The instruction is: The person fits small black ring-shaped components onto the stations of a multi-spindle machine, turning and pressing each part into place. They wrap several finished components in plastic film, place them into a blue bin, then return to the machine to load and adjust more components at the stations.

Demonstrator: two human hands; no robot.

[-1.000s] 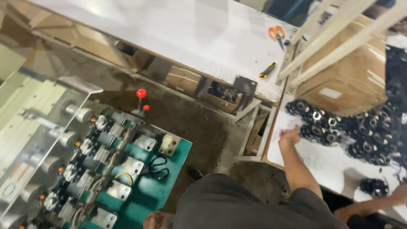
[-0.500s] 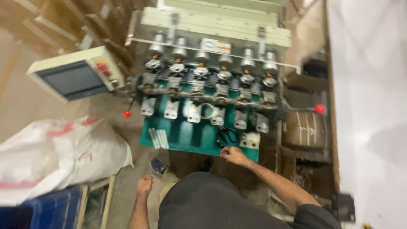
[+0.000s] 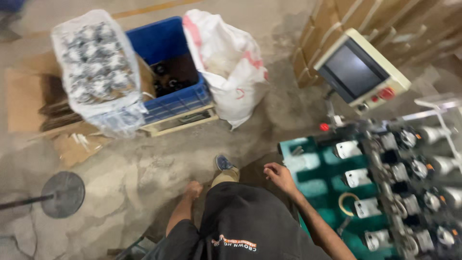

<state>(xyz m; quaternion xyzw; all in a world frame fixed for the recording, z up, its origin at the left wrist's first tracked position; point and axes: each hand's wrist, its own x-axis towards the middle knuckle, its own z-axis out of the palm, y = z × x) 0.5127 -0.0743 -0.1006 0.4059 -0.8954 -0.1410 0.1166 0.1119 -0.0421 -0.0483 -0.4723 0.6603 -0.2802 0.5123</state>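
While the right hand (image 3: 278,175) hovers loosely curled and empty beside the green machine (image 3: 327,192), the left hand (image 3: 193,189) hangs clenched, empty, above the floor (image 3: 144,163).

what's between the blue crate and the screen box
In the head view a white sack stands between the blue crate and the screen box, leaning on the crate's right side, with bare concrete floor beyond it.

blue crate (image 3: 173,103), green machine bed (image 3: 317,175), white sack (image 3: 231,62)
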